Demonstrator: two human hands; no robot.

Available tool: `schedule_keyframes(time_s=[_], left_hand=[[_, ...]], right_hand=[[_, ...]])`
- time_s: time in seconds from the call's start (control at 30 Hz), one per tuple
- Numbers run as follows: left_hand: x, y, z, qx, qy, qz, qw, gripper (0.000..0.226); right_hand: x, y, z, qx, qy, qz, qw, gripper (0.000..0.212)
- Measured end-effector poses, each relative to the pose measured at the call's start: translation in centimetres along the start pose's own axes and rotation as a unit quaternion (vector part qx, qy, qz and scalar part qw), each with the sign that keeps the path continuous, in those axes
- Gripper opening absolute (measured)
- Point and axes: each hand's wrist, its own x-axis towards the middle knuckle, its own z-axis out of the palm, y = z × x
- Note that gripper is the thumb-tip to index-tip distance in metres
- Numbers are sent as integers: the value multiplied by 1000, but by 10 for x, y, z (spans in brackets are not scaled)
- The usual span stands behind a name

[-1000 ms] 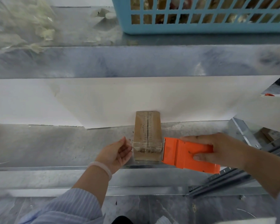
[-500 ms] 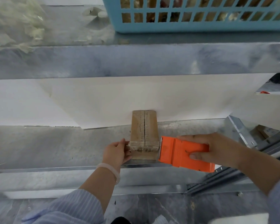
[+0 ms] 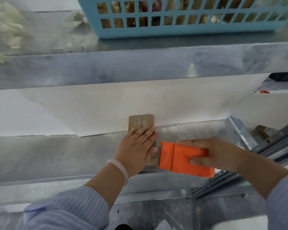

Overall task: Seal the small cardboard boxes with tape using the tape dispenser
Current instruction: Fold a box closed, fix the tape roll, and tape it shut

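The small cardboard box [image 3: 140, 121] points away from the person. The left hand [image 3: 137, 149] presses flat on it, fingers [image 3: 146, 133] straight. Just right of the box, the right hand [image 3: 211, 155] grips the tape dispenser [image 3: 181, 159], which touches the box.

The left hand [image 3: 138, 146] covers most of the cardboard box [image 3: 135, 122]; the blue basket [image 3: 181, 31] runs off the top edge.

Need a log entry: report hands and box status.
Left hand flat on small cardboard box. Right hand grips orange tape dispenser, blade end at box's right side. Nothing blocking.
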Motion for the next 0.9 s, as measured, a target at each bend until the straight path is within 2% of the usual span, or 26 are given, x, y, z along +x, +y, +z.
schedule_keyframes(time_s=[0.3, 0.67, 0.8, 0.9], left_hand=[[3, 0, -4, 22, -1, 7, 1000, 52], [1, -1, -8, 2, -35, 0, 999, 57], [1, 0, -8, 8, -22, -4, 1000, 51], [1, 1, -7, 10, -26, -7, 1000, 51]], right_hand=[[-22, 12, -19, -13, -26, 17, 999, 60], [-39, 6, -46, -139, -76, 68, 985, 58], [-46, 5, -52, -189, -47, 88, 977, 58], [-40, -8, -39, -269, -29, 91, 958, 56]])
